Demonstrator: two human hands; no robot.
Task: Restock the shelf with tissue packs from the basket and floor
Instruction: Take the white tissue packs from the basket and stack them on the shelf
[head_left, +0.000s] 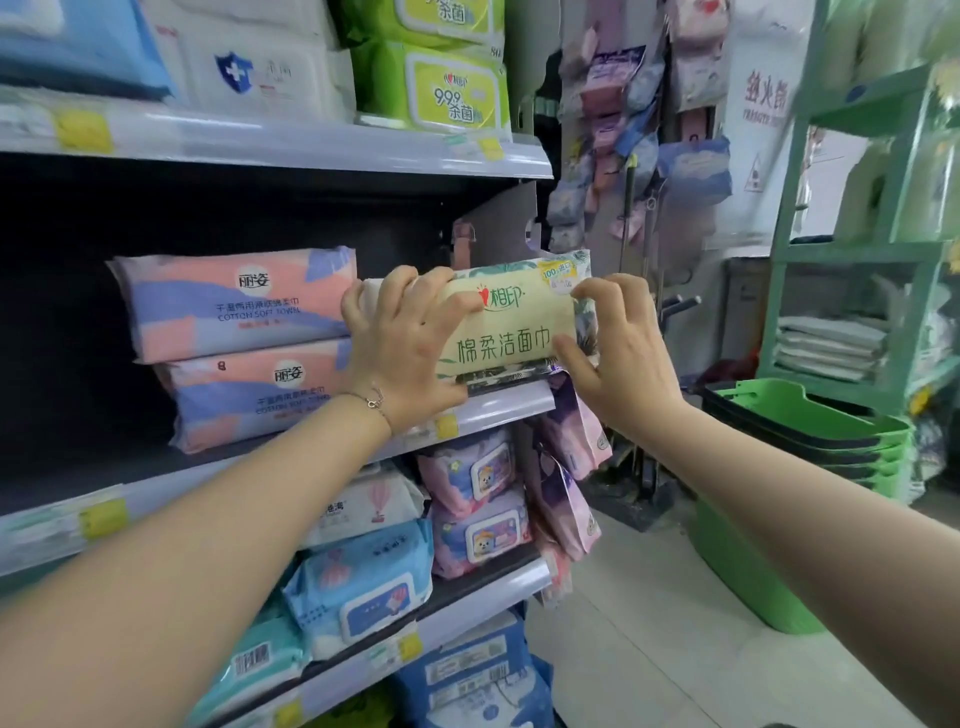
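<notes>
Shelf (511, 409): left grip (400, 343), right grip (618, 353) clasp cream tissue pack (514, 322); pink packs (239, 306) beside.

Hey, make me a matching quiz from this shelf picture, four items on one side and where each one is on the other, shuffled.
1. cream tissue pack
2. pink and purple towel packs
3. lime green wipes
4. green baskets

A. stacked on the floor
B. on the upper shelf
C. gripped by left hand and right hand
D. stacked two high on the middle shelf

Pairs: 1-C, 2-D, 3-B, 4-A
</notes>
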